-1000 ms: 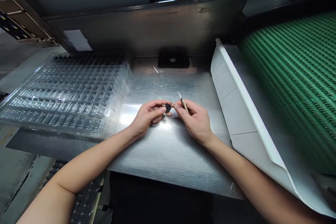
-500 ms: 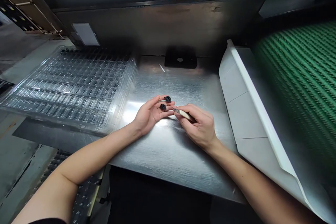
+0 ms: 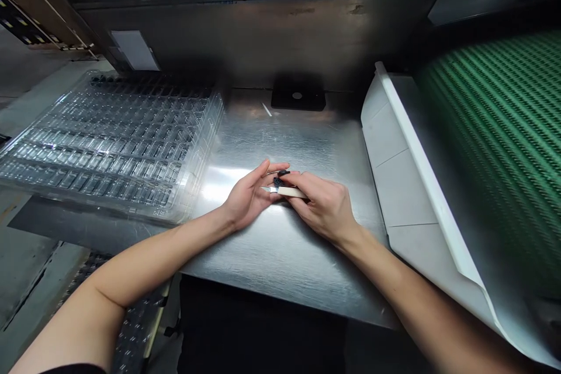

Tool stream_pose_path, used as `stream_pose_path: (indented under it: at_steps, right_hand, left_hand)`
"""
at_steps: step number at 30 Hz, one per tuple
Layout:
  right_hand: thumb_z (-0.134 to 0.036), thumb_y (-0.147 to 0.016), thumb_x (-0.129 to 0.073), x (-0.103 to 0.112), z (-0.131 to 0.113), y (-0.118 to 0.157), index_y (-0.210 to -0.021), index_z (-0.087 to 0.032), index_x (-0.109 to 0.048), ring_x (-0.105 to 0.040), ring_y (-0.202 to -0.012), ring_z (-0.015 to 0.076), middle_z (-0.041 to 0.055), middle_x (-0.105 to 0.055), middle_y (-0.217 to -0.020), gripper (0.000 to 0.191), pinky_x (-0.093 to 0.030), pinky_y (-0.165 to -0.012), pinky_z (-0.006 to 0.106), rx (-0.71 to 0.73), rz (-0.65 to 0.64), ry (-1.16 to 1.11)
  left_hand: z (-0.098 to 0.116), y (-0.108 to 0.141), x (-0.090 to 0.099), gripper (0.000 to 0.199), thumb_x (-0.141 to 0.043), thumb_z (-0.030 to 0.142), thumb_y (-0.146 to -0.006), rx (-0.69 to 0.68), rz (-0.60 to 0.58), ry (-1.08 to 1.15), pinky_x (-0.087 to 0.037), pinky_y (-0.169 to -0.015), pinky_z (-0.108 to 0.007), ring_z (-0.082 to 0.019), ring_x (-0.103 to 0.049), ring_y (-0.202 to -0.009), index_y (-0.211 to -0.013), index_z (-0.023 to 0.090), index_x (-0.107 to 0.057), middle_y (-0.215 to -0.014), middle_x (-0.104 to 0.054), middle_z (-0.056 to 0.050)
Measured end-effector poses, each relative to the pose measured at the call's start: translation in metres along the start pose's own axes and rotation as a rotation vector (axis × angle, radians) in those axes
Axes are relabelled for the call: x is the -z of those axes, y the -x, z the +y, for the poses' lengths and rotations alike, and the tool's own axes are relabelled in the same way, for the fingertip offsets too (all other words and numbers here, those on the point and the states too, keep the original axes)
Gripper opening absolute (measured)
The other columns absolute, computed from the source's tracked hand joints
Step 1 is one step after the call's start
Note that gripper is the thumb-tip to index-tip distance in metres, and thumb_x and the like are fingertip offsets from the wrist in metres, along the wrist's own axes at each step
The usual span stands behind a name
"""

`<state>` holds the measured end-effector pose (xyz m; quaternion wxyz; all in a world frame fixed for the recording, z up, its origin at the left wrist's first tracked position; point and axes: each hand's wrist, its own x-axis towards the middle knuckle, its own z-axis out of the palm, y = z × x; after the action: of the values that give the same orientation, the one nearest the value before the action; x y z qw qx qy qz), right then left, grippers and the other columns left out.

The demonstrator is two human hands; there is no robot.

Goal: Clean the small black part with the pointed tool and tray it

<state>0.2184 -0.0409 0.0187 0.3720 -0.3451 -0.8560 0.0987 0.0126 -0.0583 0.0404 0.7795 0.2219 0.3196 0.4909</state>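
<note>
Palm up over the metal tabletop, my left hand has its fingers partly curled around two small black plastic parts. The nearer black part is by the middle fingers; the other black part sits just beyond it, partly covered by fingers. My right hand is closed on a small knife with a pale handle. Its short blade points left across the left hand's fingers, below the black parts. The right fingertips are at the black parts, and whether they grip one I cannot tell.
Stacked clear plastic trays with many pockets lie on the left, dark pieces in the far row. A black box and a thin white strip lie behind my hands. On the right, a white guard borders a green conveyor belt.
My right hand has moved slightly left, bringing the knife from the left fingertips across the fingers, handle now nearly level. The black parts have turned, and the right fingers now reach them.
</note>
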Motion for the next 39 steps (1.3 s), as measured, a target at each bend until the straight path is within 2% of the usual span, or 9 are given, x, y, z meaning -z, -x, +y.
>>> stream_pose_path:
  at_steps: [3,7,12,14,17,24,31,35,39]
  right_hand:
    - [-0.020,-0.106,-0.057,0.000,0.001,0.000,-0.130,-0.025,-0.078,-0.075,-0.079,0.0226,0.0042,-0.082,-0.109,0.033,-0.052,-0.070,0.035,0.012,0.014,0.006]
    - [-0.015,-0.104,-0.058,0.005,-0.006,-0.002,-0.126,-0.023,-0.080,-0.074,-0.075,0.0215,0.0049,-0.081,-0.104,0.033,-0.054,-0.068,0.034,0.035,0.074,-0.151]
    - [-0.021,-0.107,-0.067,0.012,-0.013,-0.005,-0.118,-0.026,-0.084,-0.064,-0.062,0.0200,0.0017,-0.073,-0.081,0.021,-0.050,-0.061,0.035,-0.054,0.236,-0.217]
    - [-0.024,-0.109,-0.071,0.013,-0.013,-0.005,-0.114,-0.026,-0.085,-0.062,-0.060,0.0193,0.0006,-0.069,-0.076,0.015,-0.048,-0.059,0.034,-0.052,0.275,-0.201]
    - [-0.019,-0.110,-0.066,0.014,-0.012,-0.005,-0.117,-0.026,-0.083,-0.066,-0.065,0.0190,0.0016,-0.075,-0.084,0.020,-0.049,-0.061,0.034,0.015,0.268,-0.197]
    - [-0.010,-0.107,-0.061,0.014,-0.011,-0.006,-0.119,-0.026,-0.080,-0.065,-0.065,0.0182,0.0006,-0.072,-0.084,0.028,-0.046,-0.062,0.034,0.084,0.227,-0.200]
    - [-0.014,-0.103,-0.070,0.010,-0.015,-0.011,-0.116,-0.026,-0.081,-0.061,-0.068,0.0193,0.0015,-0.072,-0.088,0.021,-0.045,-0.062,0.034,-0.050,0.279,-0.344]
    - [-0.027,-0.105,-0.080,0.008,-0.014,-0.011,-0.107,-0.025,-0.081,-0.062,-0.071,0.0201,0.0008,-0.073,-0.089,0.003,-0.046,-0.068,0.036,-0.227,0.322,-0.394]
    - [-0.032,-0.106,-0.079,0.006,-0.010,-0.010,-0.103,-0.026,-0.081,-0.061,-0.072,0.0193,-0.0001,-0.072,-0.088,0.008,-0.044,-0.070,0.035,-0.332,0.302,-0.465]
  left_hand:
    - [0.000,0.000,0.000,0.046,-0.071,0.050,-0.108,0.007,-0.011,-0.010,-0.062,-0.105,-0.039,-0.027,-0.076,-0.112,-0.126,0.009,-0.081,-0.129,-0.077,-0.022]
    - [0.001,-0.002,0.001,0.042,-0.067,0.045,-0.110,0.000,-0.016,-0.012,-0.064,-0.101,-0.038,-0.026,-0.074,-0.112,-0.122,0.008,-0.081,-0.126,-0.077,-0.021]
    - [0.002,-0.003,0.002,0.034,-0.080,0.039,-0.098,-0.063,0.001,-0.025,-0.065,-0.084,-0.034,-0.023,-0.073,-0.099,-0.114,0.009,-0.081,-0.113,-0.075,-0.016]
    - [0.003,-0.001,0.001,0.034,-0.084,0.038,-0.094,-0.066,-0.014,-0.059,-0.060,-0.071,-0.029,-0.019,-0.070,-0.087,-0.112,0.010,-0.082,-0.109,-0.073,-0.013]
    - [0.005,0.002,-0.003,0.035,-0.088,0.038,-0.090,-0.043,-0.052,-0.130,-0.048,-0.058,-0.024,-0.012,-0.060,-0.071,-0.112,0.011,-0.083,-0.100,-0.072,-0.010]
    - [0.005,0.004,-0.003,0.041,-0.095,0.041,-0.086,-0.038,-0.070,-0.206,-0.034,-0.053,-0.021,-0.007,-0.048,-0.063,-0.114,0.013,-0.087,-0.085,-0.065,-0.005]
    - [0.006,0.004,-0.003,0.042,-0.097,0.040,-0.083,-0.047,-0.050,-0.186,-0.033,-0.052,-0.021,-0.008,-0.049,-0.064,-0.114,0.015,-0.086,-0.082,-0.062,-0.003]
    - [0.006,0.003,-0.002,0.039,-0.095,0.039,-0.085,-0.049,-0.063,-0.183,-0.033,-0.051,-0.020,-0.006,-0.050,-0.063,-0.115,0.015,-0.086,-0.094,-0.068,-0.006]
    - [0.005,0.003,0.000,0.037,-0.093,0.038,-0.089,-0.062,-0.078,-0.176,-0.035,-0.052,-0.019,-0.005,-0.050,-0.062,-0.118,0.017,-0.085,-0.101,-0.072,-0.008]
